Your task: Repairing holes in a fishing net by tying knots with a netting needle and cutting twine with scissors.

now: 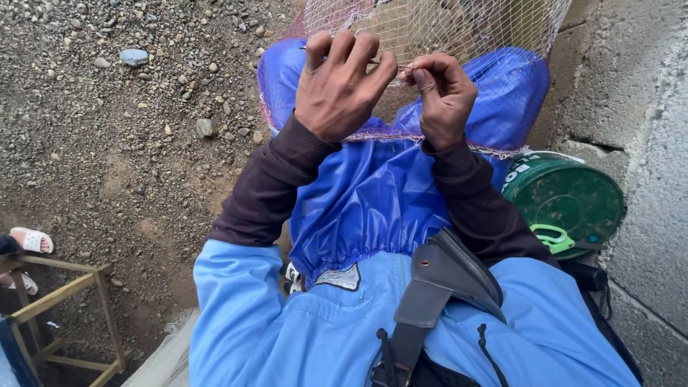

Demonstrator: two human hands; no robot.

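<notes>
**Both hands closed on a fine mesh net over the lap**

Above the blue trousers (373, 193), a fine pale net (430, 29) is held up, and its pinkish lower edge is draped across the knees. The left hand (340, 86) is curled into a loose fist, its fingers (344, 46) hooked into the mesh just above the trousers; the strands are gripped under the bent knuckles. Just to the right of it, the right hand (444, 97) is pinched shut, the thumb and forefinger pressed together on a strand of the net, the other fingers folded in. The two hands are set close together, almost touching, both on the net.

To the right of the trousers, a green bucket lid (566, 197) is seen on the concrete, and a green-handled tool (552, 236) is laid at its near edge. Below the trousers, a light blue jacket (287, 322) and a dark strap bag (444, 279) are seen. To the left of the trousers, gravel ground (129, 107) is spread, with a wooden frame (64, 308) and a sandalled foot of another person (30, 240) further left.
</notes>
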